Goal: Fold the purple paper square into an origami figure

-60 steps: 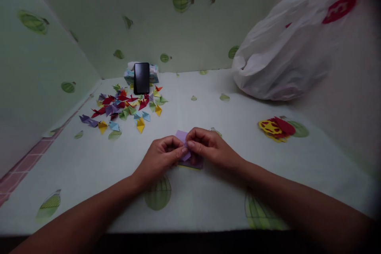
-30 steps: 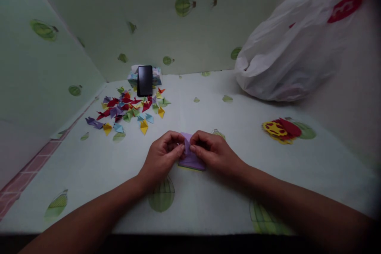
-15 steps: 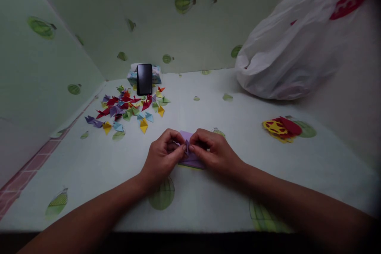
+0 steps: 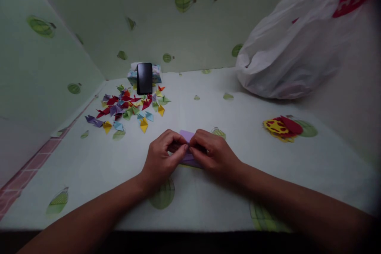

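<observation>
Both hands meet fingertip to fingertip over a small stack of square paper [image 4: 186, 135], purple on top with a yellow edge low down. My left hand [image 4: 163, 154] pinches a small folded purple paper from the left, thumb and forefinger together. From the right, my right hand [image 4: 216, 153] pinches the same piece. The fingers cover nearly all of the folded paper, so its shape cannot be made out.
Many folded paper cranes [image 4: 127, 107] in several colours lie at the left. Behind them a phone [image 4: 144, 78] leans on a tissue pack [image 4: 156, 74]. A white plastic bag [image 4: 276, 59] stands at the back right, with yellow and red cut-outs [image 4: 276, 126] in front of it.
The fingertips have drawn closer together around the folded purple paper, which stood upright between them before and is now mostly covered. Both arms stay nearly in place.
</observation>
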{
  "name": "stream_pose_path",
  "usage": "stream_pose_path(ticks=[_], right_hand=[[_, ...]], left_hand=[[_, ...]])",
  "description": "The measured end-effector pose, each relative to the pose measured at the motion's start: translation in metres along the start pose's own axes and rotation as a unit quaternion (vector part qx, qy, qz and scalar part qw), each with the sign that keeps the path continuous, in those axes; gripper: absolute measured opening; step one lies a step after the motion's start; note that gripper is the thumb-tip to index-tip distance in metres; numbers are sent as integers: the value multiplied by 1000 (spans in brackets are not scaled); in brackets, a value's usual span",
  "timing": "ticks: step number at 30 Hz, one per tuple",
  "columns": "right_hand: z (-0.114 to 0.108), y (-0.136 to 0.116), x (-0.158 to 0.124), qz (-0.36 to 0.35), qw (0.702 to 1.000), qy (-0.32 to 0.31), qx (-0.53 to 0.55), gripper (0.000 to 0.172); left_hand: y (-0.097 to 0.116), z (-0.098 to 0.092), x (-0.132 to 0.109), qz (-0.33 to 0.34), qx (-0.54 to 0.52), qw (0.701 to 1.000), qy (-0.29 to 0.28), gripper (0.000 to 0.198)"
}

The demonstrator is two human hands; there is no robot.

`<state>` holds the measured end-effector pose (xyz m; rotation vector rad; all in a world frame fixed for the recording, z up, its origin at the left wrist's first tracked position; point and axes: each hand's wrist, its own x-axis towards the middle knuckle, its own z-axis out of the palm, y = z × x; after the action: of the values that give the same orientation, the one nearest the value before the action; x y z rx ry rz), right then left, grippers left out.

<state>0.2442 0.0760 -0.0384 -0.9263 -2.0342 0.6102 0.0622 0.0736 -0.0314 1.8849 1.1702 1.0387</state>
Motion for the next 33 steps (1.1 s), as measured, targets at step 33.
stream_pose_path(ticks=[33], right_hand=[[-3, 2, 0, -5, 997, -60, -44, 14]], left_hand=[[-1, -1, 2, 64, 121, 990, 22, 9]])
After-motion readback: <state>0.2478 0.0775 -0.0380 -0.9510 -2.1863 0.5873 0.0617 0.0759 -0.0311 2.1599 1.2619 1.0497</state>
